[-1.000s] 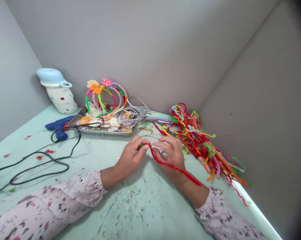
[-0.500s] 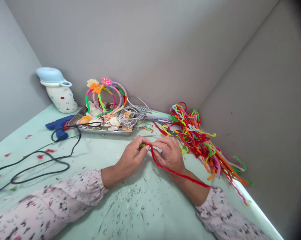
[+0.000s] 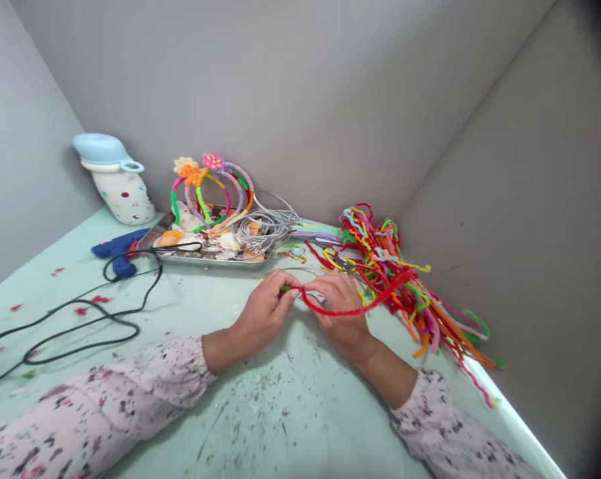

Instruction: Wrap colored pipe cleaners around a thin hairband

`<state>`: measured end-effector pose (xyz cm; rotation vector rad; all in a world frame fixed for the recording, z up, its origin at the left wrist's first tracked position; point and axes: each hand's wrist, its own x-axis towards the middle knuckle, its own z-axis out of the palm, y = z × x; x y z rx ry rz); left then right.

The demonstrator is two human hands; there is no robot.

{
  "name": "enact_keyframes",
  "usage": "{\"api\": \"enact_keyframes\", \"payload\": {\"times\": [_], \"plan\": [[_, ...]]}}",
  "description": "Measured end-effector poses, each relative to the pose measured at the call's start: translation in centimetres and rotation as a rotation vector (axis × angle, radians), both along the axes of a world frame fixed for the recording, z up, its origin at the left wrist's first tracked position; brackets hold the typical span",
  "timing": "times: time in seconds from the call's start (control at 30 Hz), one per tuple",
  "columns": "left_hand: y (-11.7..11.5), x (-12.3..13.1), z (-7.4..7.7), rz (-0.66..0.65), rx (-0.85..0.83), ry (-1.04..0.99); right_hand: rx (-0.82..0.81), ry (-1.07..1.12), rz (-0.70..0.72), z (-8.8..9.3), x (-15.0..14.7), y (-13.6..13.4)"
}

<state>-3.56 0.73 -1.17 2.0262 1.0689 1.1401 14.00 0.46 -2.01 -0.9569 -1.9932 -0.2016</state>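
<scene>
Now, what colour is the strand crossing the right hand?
The strand is red, clearest in head view.

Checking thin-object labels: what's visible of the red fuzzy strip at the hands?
The red fuzzy strip is thin, flexible-looking and bright red, like a pipe cleaner. The left hand pinches it near one visible end. From there it sags in a curve across the right hand in view, its raised free end overlapping the coloured bundle. Whether the right hand grips it is unclear.

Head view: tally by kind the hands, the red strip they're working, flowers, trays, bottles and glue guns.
Hands: 2 (left hand, right hand)
Red strip being worked: 1
Flowers: 3 (cream, orange, pink)
Metal tray: 1
Bottle: 1
Blue glue gun: 1
Total: 9
</scene>
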Motion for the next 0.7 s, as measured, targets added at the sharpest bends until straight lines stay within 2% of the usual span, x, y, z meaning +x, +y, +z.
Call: {"api": "enact_keyframes", "payload": {"times": [0.3, 0.5, 0.7], "plan": [[0.05, 0.14, 0.04, 0.015, 0.056, 0.046, -0.042, 0.004, -0.005, 0.03, 0.08, -0.10], [0.00, 0.10, 0.01, 0.004, 0.094, 0.086, -0.013, -0.010, -0.069, -0.48, 0.11, -0.01], [0.07, 0.12, -0.11, -0.009, 0.098, 0.096, -0.128, 0.060, -0.001, -0.11, -0.03, -0.14]]}}
